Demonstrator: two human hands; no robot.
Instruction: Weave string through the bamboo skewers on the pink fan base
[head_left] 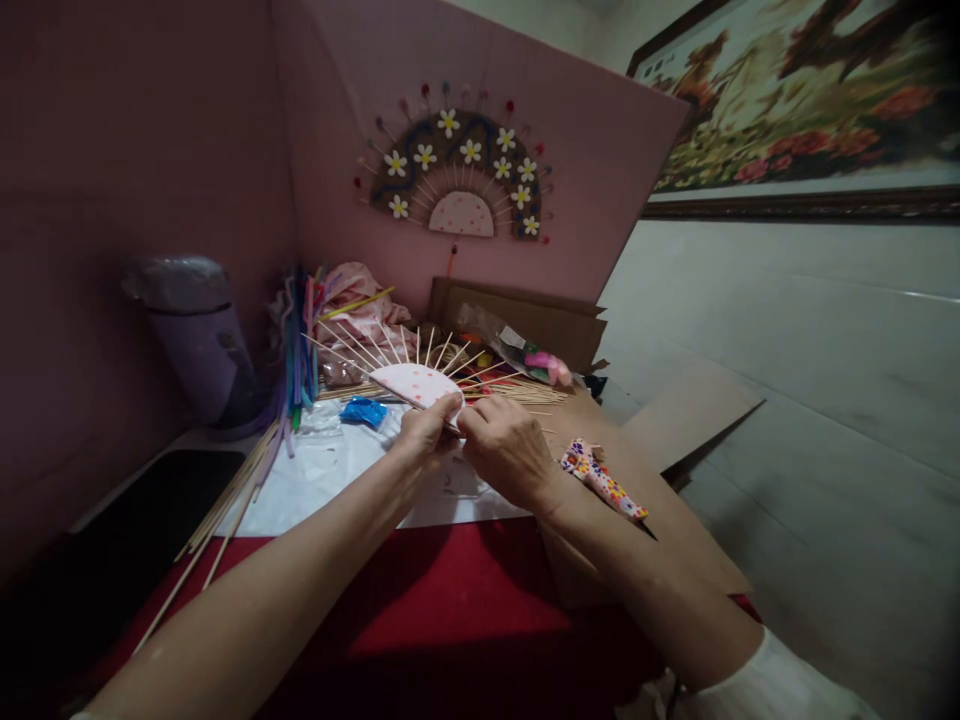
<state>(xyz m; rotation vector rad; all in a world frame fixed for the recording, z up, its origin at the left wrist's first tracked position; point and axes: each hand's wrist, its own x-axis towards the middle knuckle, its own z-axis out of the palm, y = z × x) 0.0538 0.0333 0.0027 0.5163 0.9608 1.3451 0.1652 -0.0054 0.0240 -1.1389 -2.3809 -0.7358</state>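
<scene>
A half-round piece covered in pale pink dotted cloth (411, 382), with thin wooden sticks fanning out from its curved edge, is held up above the table. My left hand (427, 432) is closed on its lower edge, the thumb lying on the front. At the right end of the piece, my right hand (504, 440) has its fingers bent and pressed together against the cloth edge. Whether those fingertips also pinch something small is hidden. Just below lies white paper (292, 490) on the red tablecloth (450, 580).
A finished-looking flower fan (471, 150) hangs on the pink board. A patterned glue gun (604, 480) lies on cardboard (675, 530) at right. Pipe cleaners (300, 340), a blue packet (364, 411), loose sticks (225, 500) and a purple bin (199, 340) stand or lie leftward.
</scene>
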